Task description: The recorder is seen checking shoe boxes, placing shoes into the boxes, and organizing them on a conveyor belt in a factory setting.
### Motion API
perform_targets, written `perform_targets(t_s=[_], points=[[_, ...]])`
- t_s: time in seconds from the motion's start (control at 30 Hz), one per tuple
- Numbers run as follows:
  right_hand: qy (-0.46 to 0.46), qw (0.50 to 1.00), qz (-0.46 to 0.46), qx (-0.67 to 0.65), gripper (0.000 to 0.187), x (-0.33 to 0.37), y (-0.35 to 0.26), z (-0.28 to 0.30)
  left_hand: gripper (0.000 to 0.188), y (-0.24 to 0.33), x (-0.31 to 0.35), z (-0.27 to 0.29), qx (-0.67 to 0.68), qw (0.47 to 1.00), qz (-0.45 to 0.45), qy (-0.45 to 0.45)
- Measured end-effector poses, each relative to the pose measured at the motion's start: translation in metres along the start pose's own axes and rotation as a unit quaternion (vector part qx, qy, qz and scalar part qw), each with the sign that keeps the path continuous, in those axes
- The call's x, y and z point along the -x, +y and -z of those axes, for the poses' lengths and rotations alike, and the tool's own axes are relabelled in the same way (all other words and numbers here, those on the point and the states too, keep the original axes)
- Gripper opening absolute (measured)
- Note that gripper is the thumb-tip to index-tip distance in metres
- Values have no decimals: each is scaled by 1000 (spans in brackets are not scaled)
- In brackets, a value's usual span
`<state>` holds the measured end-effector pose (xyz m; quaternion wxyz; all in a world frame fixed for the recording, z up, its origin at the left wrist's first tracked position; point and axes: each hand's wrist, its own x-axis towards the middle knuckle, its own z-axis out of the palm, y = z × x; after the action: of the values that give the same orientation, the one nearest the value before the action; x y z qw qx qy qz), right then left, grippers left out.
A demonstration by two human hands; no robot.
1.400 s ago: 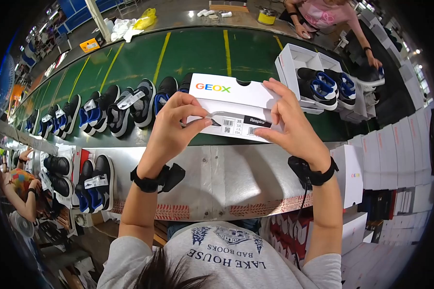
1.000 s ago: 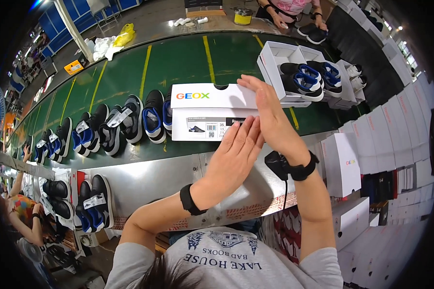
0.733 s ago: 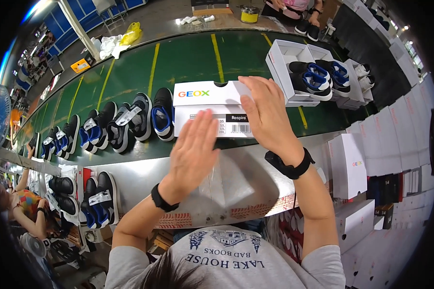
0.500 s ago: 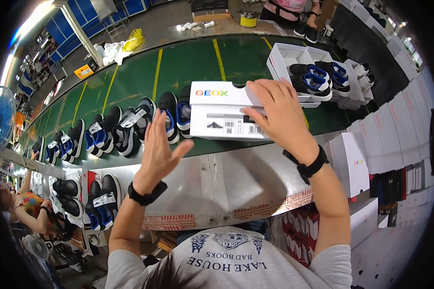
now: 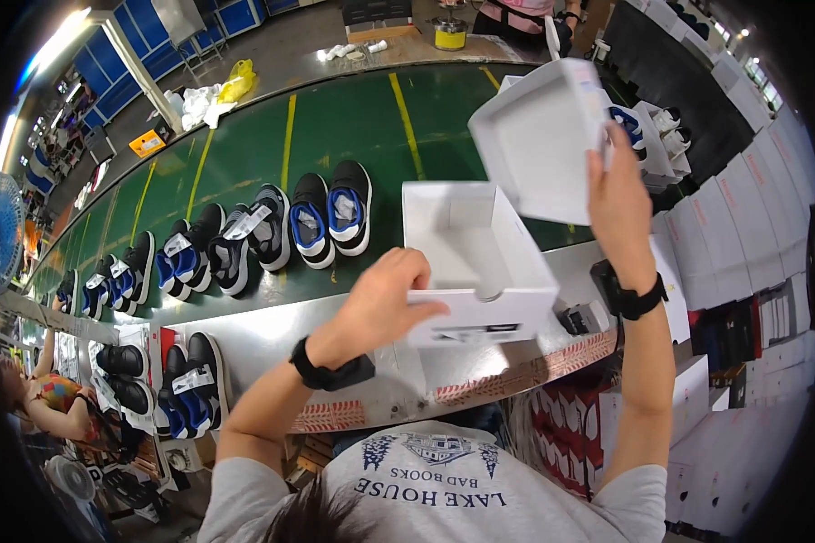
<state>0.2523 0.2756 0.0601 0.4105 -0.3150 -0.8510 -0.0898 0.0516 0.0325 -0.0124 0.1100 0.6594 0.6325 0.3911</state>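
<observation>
Open shoebox over green belt and metal table.
Left hand pinches its near-left corner; right hand grips lid behind-right of it; near-face label blurred.

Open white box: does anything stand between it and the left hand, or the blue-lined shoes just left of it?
Nothing visible does: the left hand grips the open white box at its near left corner, and only a strip of green belt shows between the box and the blue-lined shoes.
</observation>
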Motion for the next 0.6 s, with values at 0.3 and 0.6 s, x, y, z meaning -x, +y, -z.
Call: perform_targets(t_s=[0.3, 0.6], points=[[70, 763, -449, -460, 45, 111, -25, 81, 14, -163, -63, -21, -149, 985, -81, -20], [-160, 376, -659, -631, 25, 271, -75, 60, 37, -148, -65, 0, -399, 904, 153, 28]])
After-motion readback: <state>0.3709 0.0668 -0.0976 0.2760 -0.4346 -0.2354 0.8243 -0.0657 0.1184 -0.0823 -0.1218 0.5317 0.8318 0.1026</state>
